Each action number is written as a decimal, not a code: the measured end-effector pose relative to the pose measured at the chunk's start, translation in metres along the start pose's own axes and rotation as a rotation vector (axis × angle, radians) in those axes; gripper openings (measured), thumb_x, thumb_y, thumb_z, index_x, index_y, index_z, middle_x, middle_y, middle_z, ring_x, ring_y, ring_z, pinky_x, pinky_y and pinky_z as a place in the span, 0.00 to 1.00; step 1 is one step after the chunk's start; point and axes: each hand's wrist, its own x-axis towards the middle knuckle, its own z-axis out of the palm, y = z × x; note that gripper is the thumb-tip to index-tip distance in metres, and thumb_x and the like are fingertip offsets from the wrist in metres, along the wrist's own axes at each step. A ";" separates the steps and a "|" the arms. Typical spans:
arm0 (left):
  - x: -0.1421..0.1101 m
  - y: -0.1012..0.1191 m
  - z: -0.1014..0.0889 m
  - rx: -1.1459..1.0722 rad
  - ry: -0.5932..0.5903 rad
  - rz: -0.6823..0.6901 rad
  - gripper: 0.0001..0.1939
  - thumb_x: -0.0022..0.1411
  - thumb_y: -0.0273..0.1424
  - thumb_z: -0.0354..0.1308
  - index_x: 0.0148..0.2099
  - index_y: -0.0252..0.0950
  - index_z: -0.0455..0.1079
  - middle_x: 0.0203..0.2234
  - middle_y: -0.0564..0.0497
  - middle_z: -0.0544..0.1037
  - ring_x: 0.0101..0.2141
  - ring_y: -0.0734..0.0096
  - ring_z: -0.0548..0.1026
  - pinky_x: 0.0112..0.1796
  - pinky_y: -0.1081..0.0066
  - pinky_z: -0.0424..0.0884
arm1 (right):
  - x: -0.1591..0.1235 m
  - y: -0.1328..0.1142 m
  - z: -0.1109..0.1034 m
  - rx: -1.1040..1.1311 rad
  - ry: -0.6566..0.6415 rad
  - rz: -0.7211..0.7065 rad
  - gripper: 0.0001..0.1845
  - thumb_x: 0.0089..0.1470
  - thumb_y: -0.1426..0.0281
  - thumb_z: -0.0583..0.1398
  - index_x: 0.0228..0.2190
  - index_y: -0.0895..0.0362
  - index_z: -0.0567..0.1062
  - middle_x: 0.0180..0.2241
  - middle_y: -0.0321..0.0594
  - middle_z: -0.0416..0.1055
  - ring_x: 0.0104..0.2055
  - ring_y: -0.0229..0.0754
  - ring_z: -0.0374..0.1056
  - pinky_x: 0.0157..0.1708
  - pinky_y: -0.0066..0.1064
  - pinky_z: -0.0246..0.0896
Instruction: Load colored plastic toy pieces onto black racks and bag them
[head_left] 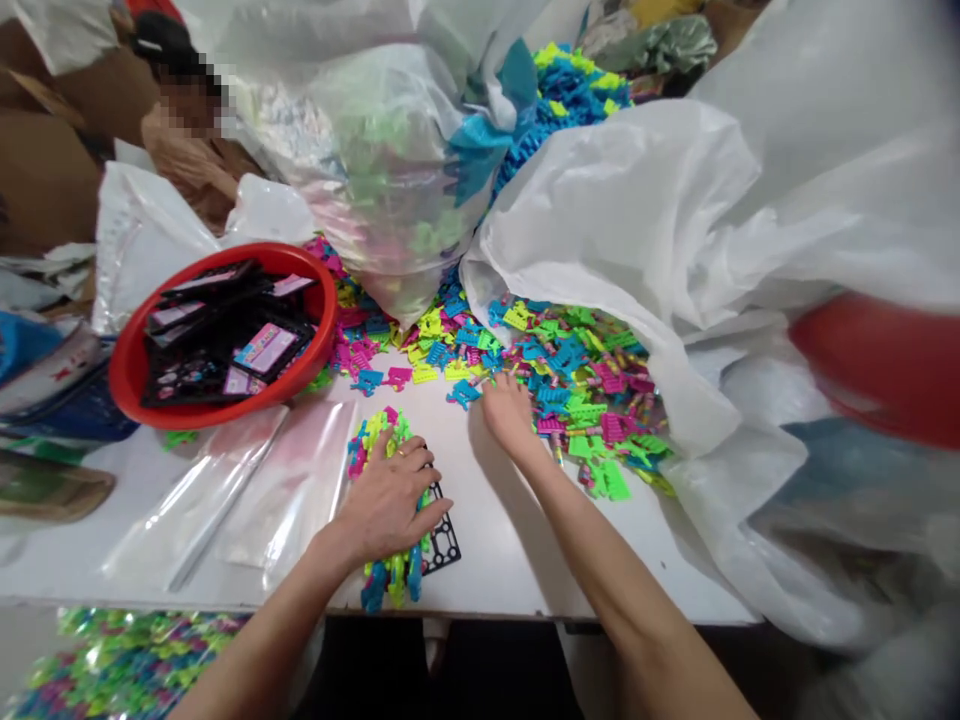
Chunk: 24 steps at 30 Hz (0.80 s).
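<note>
Plainly, the red tub (225,412) makes the best marker on this white table (495,565). To the right of the tub and nearer the table's front edge lies a row of coloured plastic pieces (394,582), packed close together in blue, yellow, green and pink. The left hand (386,495) lies palm down across that row, its fingers partly spread and the thumb held apart; it touches the pieces, with no firm grip to be seen. A black rack (442,540) sticks out from beneath the row, on the side away from the tub.

Farther right of the tub, the right hand (508,408) reaches to the edge of a loose heap (574,365) of similar pieces. Its fingers point into the heap, and I cannot tell how far open they are or whether they have hold of anything.

Black cases (262,345) with printed labels fill the tub. Just in front of it, flat clear bags (289,500) lie on the table. Right of the tub and behind the row stands a full see-through sack (397,175). Beyond the tub is another person (187,165).
</note>
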 end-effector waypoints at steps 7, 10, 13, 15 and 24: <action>0.001 0.001 -0.002 0.004 -0.013 -0.005 0.17 0.66 0.40 0.46 0.43 0.38 0.73 0.41 0.48 0.75 0.55 0.54 0.65 0.59 0.43 0.45 | 0.040 -0.001 -0.019 0.167 -0.031 -0.064 0.14 0.54 0.83 0.52 0.37 0.65 0.76 0.45 0.56 0.71 0.51 0.52 0.63 0.46 0.37 0.57; 0.001 0.001 -0.001 0.021 0.008 0.000 0.18 0.66 0.41 0.46 0.43 0.38 0.73 0.40 0.48 0.75 0.54 0.55 0.66 0.59 0.43 0.44 | -0.005 0.003 -0.013 0.273 -0.075 -0.060 0.11 0.56 0.75 0.54 0.39 0.62 0.74 0.39 0.49 0.74 0.42 0.46 0.68 0.38 0.33 0.60; 0.001 -0.002 0.002 0.036 0.015 0.008 0.19 0.66 0.42 0.46 0.45 0.38 0.73 0.42 0.47 0.76 0.54 0.56 0.65 0.59 0.44 0.43 | -0.076 0.000 0.001 0.731 -0.102 0.035 0.13 0.52 0.65 0.60 0.38 0.59 0.72 0.30 0.38 0.73 0.30 0.40 0.67 0.30 0.29 0.61; 0.001 -0.003 0.004 0.037 0.017 0.017 0.19 0.66 0.43 0.46 0.45 0.37 0.73 0.43 0.47 0.76 0.54 0.56 0.66 0.59 0.45 0.44 | -0.122 -0.010 0.011 1.058 -0.143 0.121 0.12 0.46 0.63 0.62 0.32 0.58 0.71 0.24 0.34 0.70 0.25 0.38 0.65 0.27 0.29 0.60; -0.001 -0.004 0.008 0.048 0.049 0.019 0.18 0.65 0.42 0.48 0.42 0.38 0.74 0.42 0.48 0.77 0.53 0.58 0.67 0.59 0.47 0.45 | -0.191 -0.051 0.032 1.142 -0.174 0.064 0.06 0.51 0.69 0.57 0.33 0.56 0.71 0.31 0.38 0.72 0.32 0.40 0.69 0.35 0.30 0.63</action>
